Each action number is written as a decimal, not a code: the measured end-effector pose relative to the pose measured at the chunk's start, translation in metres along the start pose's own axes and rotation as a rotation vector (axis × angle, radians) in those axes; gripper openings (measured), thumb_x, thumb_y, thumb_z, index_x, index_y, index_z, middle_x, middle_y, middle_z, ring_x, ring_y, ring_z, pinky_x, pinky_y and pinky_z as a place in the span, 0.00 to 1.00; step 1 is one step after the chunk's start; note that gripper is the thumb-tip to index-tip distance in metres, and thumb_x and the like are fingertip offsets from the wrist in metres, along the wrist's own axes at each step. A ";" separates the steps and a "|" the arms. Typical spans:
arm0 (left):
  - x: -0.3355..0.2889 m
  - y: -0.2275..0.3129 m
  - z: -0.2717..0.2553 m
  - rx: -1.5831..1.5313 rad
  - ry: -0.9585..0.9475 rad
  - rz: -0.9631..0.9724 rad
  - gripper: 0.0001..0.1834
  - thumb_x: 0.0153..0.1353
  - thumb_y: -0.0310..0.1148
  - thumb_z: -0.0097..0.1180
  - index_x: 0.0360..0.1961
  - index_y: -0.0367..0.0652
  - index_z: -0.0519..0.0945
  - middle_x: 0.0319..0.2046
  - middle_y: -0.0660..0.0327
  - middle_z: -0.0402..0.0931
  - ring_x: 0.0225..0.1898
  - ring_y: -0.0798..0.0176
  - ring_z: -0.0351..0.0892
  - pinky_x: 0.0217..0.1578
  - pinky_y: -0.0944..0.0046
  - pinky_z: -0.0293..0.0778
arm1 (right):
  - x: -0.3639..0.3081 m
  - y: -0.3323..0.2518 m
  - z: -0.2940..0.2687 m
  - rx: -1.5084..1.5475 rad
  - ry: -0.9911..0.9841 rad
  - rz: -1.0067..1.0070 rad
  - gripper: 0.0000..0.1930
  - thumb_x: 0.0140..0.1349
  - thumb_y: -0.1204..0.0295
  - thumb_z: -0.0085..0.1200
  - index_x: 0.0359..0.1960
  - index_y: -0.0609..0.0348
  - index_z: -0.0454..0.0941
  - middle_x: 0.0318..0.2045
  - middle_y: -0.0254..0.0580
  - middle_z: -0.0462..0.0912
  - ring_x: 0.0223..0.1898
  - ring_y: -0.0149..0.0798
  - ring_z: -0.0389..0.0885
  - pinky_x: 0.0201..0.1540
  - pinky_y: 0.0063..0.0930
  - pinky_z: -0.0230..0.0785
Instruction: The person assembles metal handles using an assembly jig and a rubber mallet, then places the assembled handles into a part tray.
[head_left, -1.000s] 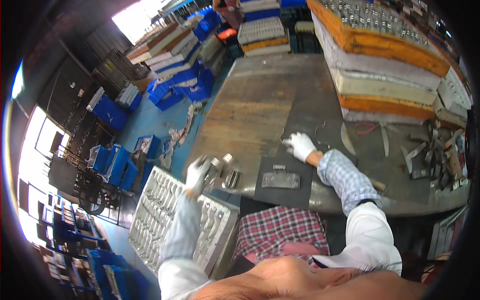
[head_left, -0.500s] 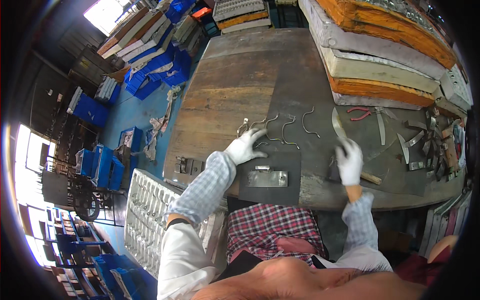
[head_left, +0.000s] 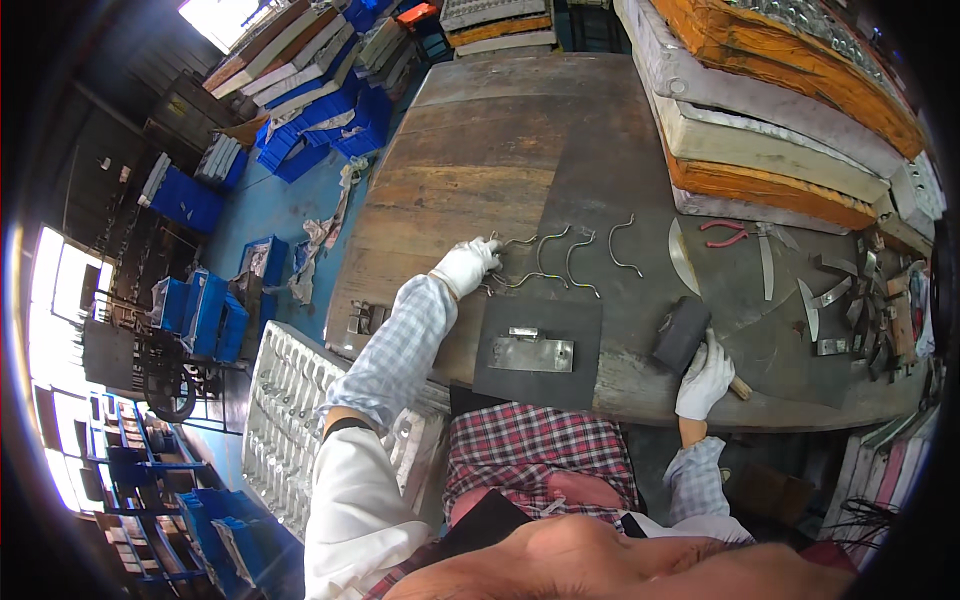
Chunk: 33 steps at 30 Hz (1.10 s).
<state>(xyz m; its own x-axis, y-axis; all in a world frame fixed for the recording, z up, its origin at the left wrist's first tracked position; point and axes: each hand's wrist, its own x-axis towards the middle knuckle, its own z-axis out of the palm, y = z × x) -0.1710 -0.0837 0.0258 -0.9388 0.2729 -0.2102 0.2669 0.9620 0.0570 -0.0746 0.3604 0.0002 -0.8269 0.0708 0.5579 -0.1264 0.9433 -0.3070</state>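
Note:
In a white glove, my left hand (head_left: 467, 265) is closed at the left end of a row of thin bent metal rods (head_left: 572, 262). Its fingers are round the leftmost rod, whose tips show above and below the glove. My right hand (head_left: 706, 378), also gloved, grips the wooden handle of a mallet (head_left: 683, 335) with a dark, blocky head, low over the table's right side. Between the hands, a flat metal block (head_left: 533, 355) with a small raised piece on its back edge lies on a dark square sheet (head_left: 585, 318).
Red-handled pliers (head_left: 724, 233), curved blades (head_left: 682, 258) and a heap of metal strips (head_left: 870, 300) lie to the right. Stacked trays (head_left: 770, 150) rise at the far right. A metal fitting (head_left: 366, 318) sits by the left edge, above a white moulded tray (head_left: 290, 400).
My left hand has drawn back slightly left and closed over the leftmost rod. My right hand has moved down onto the mallet's handle, and the mallet head now shows.

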 end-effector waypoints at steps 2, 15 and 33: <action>-0.005 0.000 -0.007 0.021 0.103 0.230 0.14 0.49 0.25 0.58 0.39 0.52 0.80 0.51 0.60 0.71 0.48 0.53 0.73 0.47 0.58 0.72 | -0.001 0.001 -0.003 -0.007 -0.002 -0.001 0.15 0.65 0.71 0.45 0.51 0.57 0.73 0.40 0.44 0.79 0.39 0.49 0.75 0.49 0.42 0.63; -0.054 0.025 -0.043 -1.596 0.341 -0.168 0.15 0.68 0.39 0.47 0.50 0.43 0.70 0.29 0.64 0.77 0.22 0.73 0.72 0.21 0.72 0.67 | -0.013 0.008 -0.003 -0.085 -0.135 0.014 0.18 0.65 0.67 0.43 0.55 0.56 0.71 0.44 0.46 0.77 0.44 0.50 0.74 0.50 0.42 0.62; -0.159 0.160 0.035 -0.757 0.294 -0.339 0.10 0.56 0.39 0.55 0.33 0.45 0.81 0.26 0.52 0.79 0.30 0.46 0.79 0.32 0.51 0.74 | 0.038 -0.141 -0.094 0.640 -0.428 -0.767 0.19 0.53 0.63 0.58 0.44 0.61 0.75 0.23 0.41 0.82 0.23 0.51 0.80 0.33 0.34 0.75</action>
<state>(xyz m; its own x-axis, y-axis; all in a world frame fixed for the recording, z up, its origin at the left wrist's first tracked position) 0.0287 0.0270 0.0338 -0.9871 -0.1385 -0.0797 -0.1549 0.7061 0.6910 -0.0367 0.2606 0.1374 -0.5128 -0.7011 0.4955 -0.8503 0.3352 -0.4057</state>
